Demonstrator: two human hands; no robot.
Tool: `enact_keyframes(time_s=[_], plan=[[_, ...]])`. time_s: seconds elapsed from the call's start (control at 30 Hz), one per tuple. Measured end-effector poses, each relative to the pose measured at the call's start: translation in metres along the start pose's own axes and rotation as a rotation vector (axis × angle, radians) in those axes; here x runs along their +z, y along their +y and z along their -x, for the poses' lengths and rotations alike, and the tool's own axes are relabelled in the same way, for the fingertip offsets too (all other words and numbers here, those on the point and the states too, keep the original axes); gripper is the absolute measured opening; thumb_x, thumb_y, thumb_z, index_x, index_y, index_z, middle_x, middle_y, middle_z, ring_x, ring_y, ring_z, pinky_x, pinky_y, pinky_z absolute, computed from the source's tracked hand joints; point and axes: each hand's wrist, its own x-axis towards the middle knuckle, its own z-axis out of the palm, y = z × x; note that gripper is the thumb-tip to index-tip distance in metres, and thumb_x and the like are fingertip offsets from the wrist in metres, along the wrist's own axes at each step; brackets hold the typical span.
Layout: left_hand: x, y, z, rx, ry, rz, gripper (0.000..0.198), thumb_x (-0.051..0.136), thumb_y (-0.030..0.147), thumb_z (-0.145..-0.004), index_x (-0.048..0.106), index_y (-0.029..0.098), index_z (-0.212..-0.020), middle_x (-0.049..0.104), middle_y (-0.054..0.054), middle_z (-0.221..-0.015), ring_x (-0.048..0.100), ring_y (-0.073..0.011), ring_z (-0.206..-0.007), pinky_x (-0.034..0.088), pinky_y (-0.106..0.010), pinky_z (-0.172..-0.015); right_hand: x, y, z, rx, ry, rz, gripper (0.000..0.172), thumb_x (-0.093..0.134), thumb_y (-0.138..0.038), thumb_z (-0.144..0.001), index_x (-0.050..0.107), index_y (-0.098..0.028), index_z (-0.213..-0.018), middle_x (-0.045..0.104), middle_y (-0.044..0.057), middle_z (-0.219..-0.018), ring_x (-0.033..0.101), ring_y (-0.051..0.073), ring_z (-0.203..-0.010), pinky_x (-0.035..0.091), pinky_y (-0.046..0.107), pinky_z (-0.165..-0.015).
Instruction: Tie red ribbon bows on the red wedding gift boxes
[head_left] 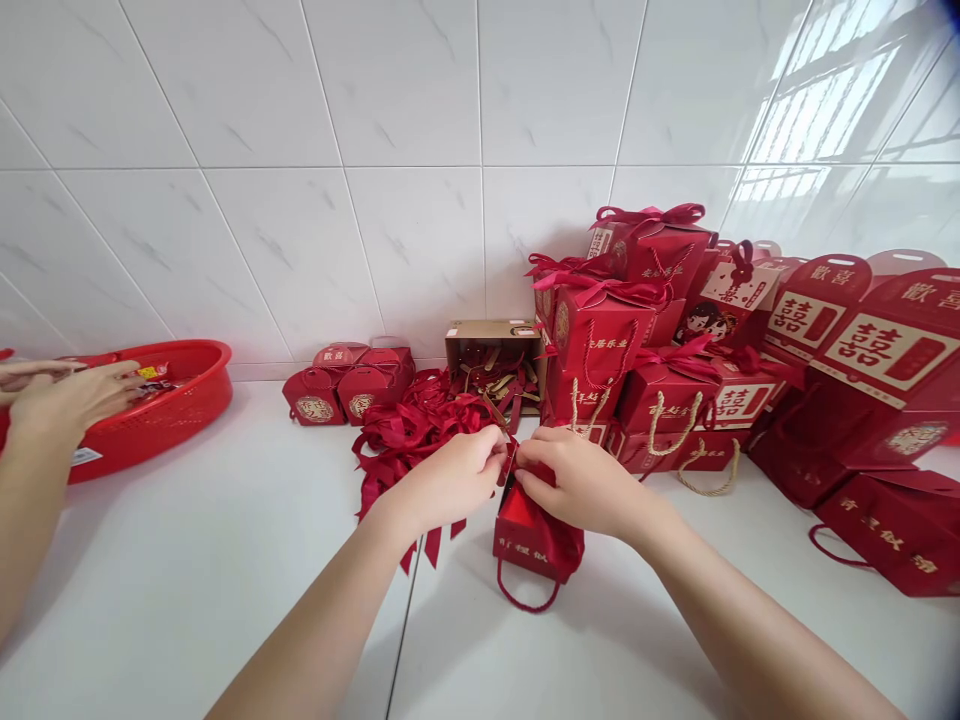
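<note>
A small dark red gift box point(529, 545) with gold lettering stands on the white surface in front of me, its red cord handle drooping toward me. My left hand point(469, 470) is closed in a pinch at the box's top, on the far left side. Opposite it, my right hand point(574, 478) curls its fingers round a red ribbon point(562, 540) that drapes over the box's right side. Both sets of fingertips nearly meet, and what lies exactly between them is partly hidden. A heap of red ribbons point(420, 430) lies just beyond my left hand.
Tied red boxes point(600, 330) are stacked at right, beside larger handled boxes point(862, 350). Behind the heap sits an open cardboard box point(495, 328). Small red boxes point(349, 385) stand against the tiled wall. At left, another person's hands point(82, 400) reach over a red plastic basket point(172, 420).
</note>
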Motion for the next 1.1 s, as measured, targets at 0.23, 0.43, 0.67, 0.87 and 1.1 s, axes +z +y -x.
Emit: enact_keyframes(time_s=[0.23,0.43,0.67,0.87,1.1], plan=[[-0.059,-0.029,0.011,-0.313,0.653,-0.223,0.019,0.037,0.032,-0.087,0.053,0.024,-0.094,0.063,-0.004,-0.080,0.060,-0.0245,-0.075,0.042,-0.034,-0.065,-0.044,0.017,0.020,0.237,0.337,-0.152,0.023,0.052,-0.041,-0.087,0.064,-0.023,-0.095,0.062,0.005,-0.098,0.061,0.017,-0.079,0.046,0.030,-0.070],[-0.087,-0.049,0.025,-0.228,0.880,-0.097,0.042,0.044,0.041,-0.086,0.040,0.021,-0.123,0.043,-0.013,-0.136,0.038,-0.0387,-0.127,0.034,-0.049,-0.100,-0.043,0.039,0.044,0.390,0.142,-0.159,0.035,0.044,-0.050,-0.090,0.066,-0.022,-0.089,0.069,0.007,-0.092,0.063,0.022,-0.083,0.047,0.035,-0.072],[0.008,-0.025,-0.018,0.150,-0.043,0.281,0.025,0.060,0.044,-0.076,0.056,0.024,-0.090,0.061,-0.002,-0.100,0.057,-0.0201,-0.093,0.045,-0.034,-0.086,0.002,0.045,0.053,0.276,-0.060,-0.320,0.033,0.044,-0.050,-0.092,0.059,-0.021,-0.102,0.066,0.007,-0.107,0.061,0.023,-0.096,0.047,0.037,-0.081],[0.052,-0.028,-0.001,0.060,-0.065,0.414,0.025,0.048,0.046,-0.084,0.036,0.024,-0.087,0.044,0.003,-0.084,0.047,-0.0138,-0.072,0.042,-0.028,-0.067,0.018,0.056,0.063,0.122,0.000,-0.524,0.025,0.046,-0.044,-0.093,0.053,-0.021,-0.097,0.062,0.005,-0.103,0.059,0.017,-0.095,0.048,0.032,-0.082],[0.042,-0.016,0.044,-0.112,-0.225,0.463,0.035,0.050,0.052,-0.083,0.040,0.021,-0.073,0.037,0.005,-0.069,0.034,-0.0119,-0.064,0.029,-0.025,-0.058,0.013,0.053,0.087,0.145,0.144,-0.696,0.024,0.044,-0.041,-0.094,0.056,-0.020,-0.092,0.060,0.003,-0.085,0.057,0.016,-0.079,0.046,0.031,-0.074]])
